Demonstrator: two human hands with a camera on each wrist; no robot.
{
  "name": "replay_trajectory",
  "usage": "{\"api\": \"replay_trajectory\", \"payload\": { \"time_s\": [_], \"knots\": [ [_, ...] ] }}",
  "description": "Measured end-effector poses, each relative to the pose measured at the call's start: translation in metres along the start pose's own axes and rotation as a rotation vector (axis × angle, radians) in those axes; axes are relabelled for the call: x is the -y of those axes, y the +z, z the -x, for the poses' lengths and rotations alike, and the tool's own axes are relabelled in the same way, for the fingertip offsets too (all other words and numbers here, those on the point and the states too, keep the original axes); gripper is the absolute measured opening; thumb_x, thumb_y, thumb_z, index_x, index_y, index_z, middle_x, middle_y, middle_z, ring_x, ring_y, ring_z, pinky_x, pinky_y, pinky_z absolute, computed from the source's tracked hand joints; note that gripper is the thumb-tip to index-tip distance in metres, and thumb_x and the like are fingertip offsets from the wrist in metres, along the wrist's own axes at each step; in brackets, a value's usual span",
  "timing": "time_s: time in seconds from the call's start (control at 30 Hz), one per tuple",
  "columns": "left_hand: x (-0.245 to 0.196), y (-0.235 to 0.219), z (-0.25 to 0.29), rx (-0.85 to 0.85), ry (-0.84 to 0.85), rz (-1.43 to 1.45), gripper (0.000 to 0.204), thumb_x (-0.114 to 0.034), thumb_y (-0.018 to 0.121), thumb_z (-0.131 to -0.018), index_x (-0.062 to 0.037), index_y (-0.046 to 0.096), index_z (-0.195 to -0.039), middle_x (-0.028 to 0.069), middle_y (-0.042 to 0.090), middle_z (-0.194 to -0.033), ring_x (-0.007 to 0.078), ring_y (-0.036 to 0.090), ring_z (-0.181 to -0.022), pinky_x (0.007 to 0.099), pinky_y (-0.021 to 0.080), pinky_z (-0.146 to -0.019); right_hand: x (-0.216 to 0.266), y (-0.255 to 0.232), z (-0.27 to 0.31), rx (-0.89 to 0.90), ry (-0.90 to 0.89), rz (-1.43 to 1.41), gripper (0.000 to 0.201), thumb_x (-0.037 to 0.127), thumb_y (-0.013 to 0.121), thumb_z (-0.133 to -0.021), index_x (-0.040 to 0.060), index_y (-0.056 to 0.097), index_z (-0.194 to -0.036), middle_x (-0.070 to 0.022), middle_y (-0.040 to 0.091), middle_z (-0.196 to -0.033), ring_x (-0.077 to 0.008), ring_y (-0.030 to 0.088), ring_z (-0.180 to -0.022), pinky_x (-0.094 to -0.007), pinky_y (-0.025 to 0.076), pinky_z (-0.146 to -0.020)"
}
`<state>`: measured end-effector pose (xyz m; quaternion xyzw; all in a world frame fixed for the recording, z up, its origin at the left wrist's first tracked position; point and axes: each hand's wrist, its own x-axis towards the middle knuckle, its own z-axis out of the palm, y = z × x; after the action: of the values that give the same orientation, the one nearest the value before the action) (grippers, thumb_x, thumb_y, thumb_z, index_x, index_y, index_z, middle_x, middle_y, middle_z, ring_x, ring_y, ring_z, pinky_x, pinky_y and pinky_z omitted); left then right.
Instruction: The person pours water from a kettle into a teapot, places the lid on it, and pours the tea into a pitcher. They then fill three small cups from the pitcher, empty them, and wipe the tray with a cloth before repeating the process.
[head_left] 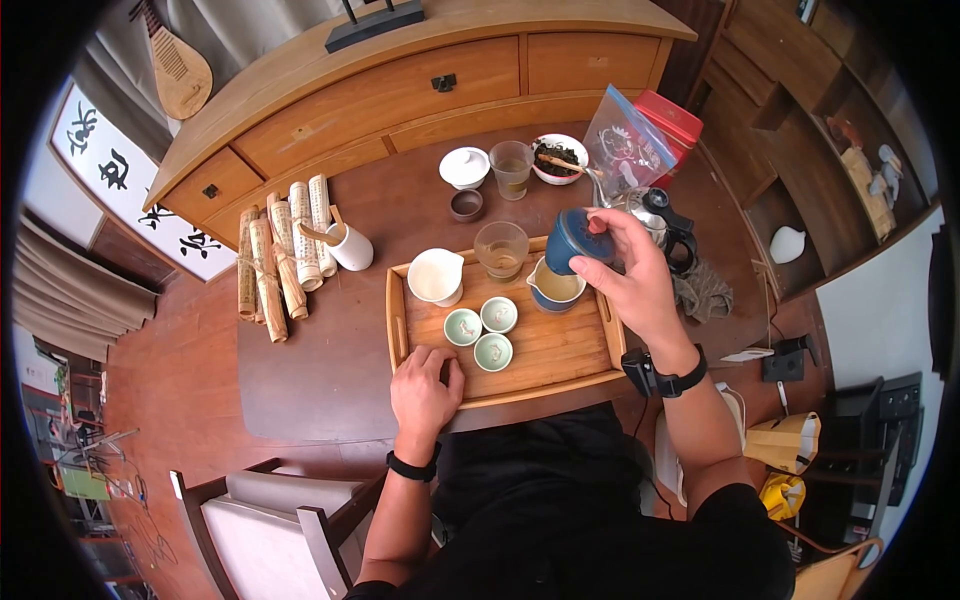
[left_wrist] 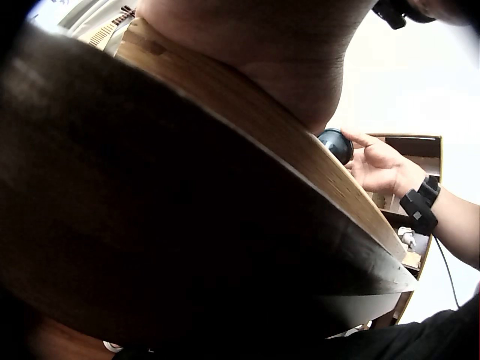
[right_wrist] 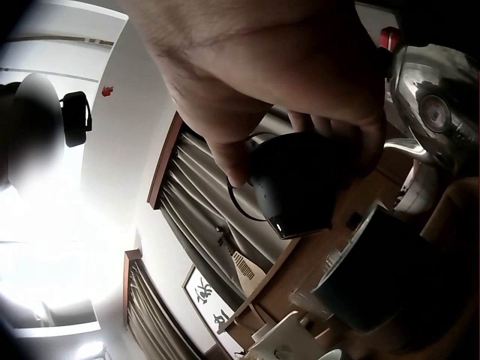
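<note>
My right hand grips a blue gaiwan by its rim, a finger at the reddish knob of its lid. The gaiwan is tilted over a spouted blue cup with a pale inside, at the right of a wooden tray. The right wrist view shows the gaiwan dark between thumb and fingers. My left hand rests on the tray's front left edge, fingers loosely bent, beside three small green teacups. A white spouted pitcher and a clear glass stand behind those.
Bamboo scrolls and a white tool holder lie left of the tray. Behind it are a white lidded bowl, another glass, a small dark cup and a bowl of tea leaves. A kettle stands right.
</note>
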<state>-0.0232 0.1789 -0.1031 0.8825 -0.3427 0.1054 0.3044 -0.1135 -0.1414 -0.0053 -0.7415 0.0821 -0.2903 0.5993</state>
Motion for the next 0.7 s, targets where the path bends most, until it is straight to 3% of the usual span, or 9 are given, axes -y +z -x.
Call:
{"api": "replay_trajectory", "payload": {
  "time_s": [0.1, 0.23, 0.3, 0.47, 0.53, 0.67, 0.7],
  "knots": [
    [-0.001, 0.000, 0.000, 0.006, -0.008, -0.006, 0.004, -0.010, 0.079, -0.094, -0.0076, 0.079, -0.097, 0.0107, 0.076, -0.097, 0.0361, 0.075, -0.088, 0.0469, 0.061, -0.079, 0.011, 0.003, 0.001, -0.024, -0.116, 0.054, 0.061, 0.017, 0.097, -0.093, 0.0021, 0.065, -0.143, -0.0094, 0.073, -0.130, -0.0201, 0.069, -0.125, -0.0358, 0.053, -0.112],
    [-0.001, -0.001, 0.000, 0.014, -0.019, -0.001, 0.004, -0.011, 0.079, -0.093, -0.0077, 0.079, -0.096, 0.0105, 0.076, -0.097, 0.0362, 0.075, -0.087, 0.0471, 0.061, -0.079, -0.002, 0.007, 0.005, 0.036, -0.114, 0.160, 0.061, 0.019, 0.097, -0.091, 0.0032, 0.066, -0.142, -0.0092, 0.075, -0.126, -0.0192, 0.071, -0.121, -0.0355, 0.055, -0.109],
    [-0.001, -0.001, 0.000, 0.001, -0.008, 0.004, 0.004, -0.011, 0.079, -0.093, -0.0079, 0.079, -0.096, 0.0105, 0.076, -0.097, 0.0360, 0.075, -0.087, 0.0472, 0.061, -0.079, -0.011, 0.008, 0.008, 0.054, 0.008, 0.280, 0.059, 0.021, 0.097, -0.091, 0.0055, 0.067, -0.140, -0.0084, 0.076, -0.124, -0.0193, 0.073, -0.118, -0.0360, 0.056, -0.107],
    [-0.001, -0.001, 0.000, 0.020, -0.014, -0.013, 0.004, -0.011, 0.079, -0.093, -0.0082, 0.078, -0.096, 0.0103, 0.075, -0.097, 0.0353, 0.075, -0.087, 0.0473, 0.060, -0.078, -0.008, 0.009, 0.007, -0.026, -0.041, 0.177, 0.055, 0.023, 0.097, -0.091, 0.0076, 0.068, -0.136, -0.0079, 0.076, -0.125, -0.0192, 0.074, -0.116, -0.0368, 0.058, -0.103],
    [0.000, -0.001, 0.001, 0.019, -0.024, 0.002, 0.004, -0.011, 0.079, -0.093, -0.0081, 0.078, -0.097, 0.0101, 0.075, -0.096, 0.0354, 0.075, -0.088, 0.0473, 0.060, -0.078, -0.007, 0.007, 0.003, 0.052, 0.067, 0.360, 0.055, 0.022, 0.096, -0.091, 0.0073, 0.068, -0.136, -0.0089, 0.077, -0.125, -0.0205, 0.075, -0.114, -0.0369, 0.058, -0.102],
    [0.001, 0.001, 0.003, -0.003, -0.003, 0.005, 0.004, -0.011, 0.079, -0.094, -0.0082, 0.079, -0.096, 0.0100, 0.075, -0.096, 0.0358, 0.075, -0.087, 0.0473, 0.060, -0.078, 0.007, 0.021, -0.009, 0.028, -0.003, 0.281, 0.054, 0.023, 0.096, -0.092, 0.0072, 0.067, -0.135, -0.0103, 0.077, -0.126, -0.0230, 0.076, -0.114, -0.0383, 0.059, -0.101],
    [0.000, 0.001, 0.003, 0.000, -0.008, -0.002, 0.004, -0.012, 0.079, -0.094, -0.0082, 0.078, -0.095, 0.0101, 0.074, -0.095, 0.0352, 0.074, -0.087, 0.0474, 0.060, -0.078, 0.009, 0.029, -0.014, 0.001, -0.091, 0.271, 0.054, 0.023, 0.096, -0.092, 0.0070, 0.067, -0.134, -0.0117, 0.077, -0.127, -0.0256, 0.077, -0.114, -0.0396, 0.059, -0.101]
  ]
}}
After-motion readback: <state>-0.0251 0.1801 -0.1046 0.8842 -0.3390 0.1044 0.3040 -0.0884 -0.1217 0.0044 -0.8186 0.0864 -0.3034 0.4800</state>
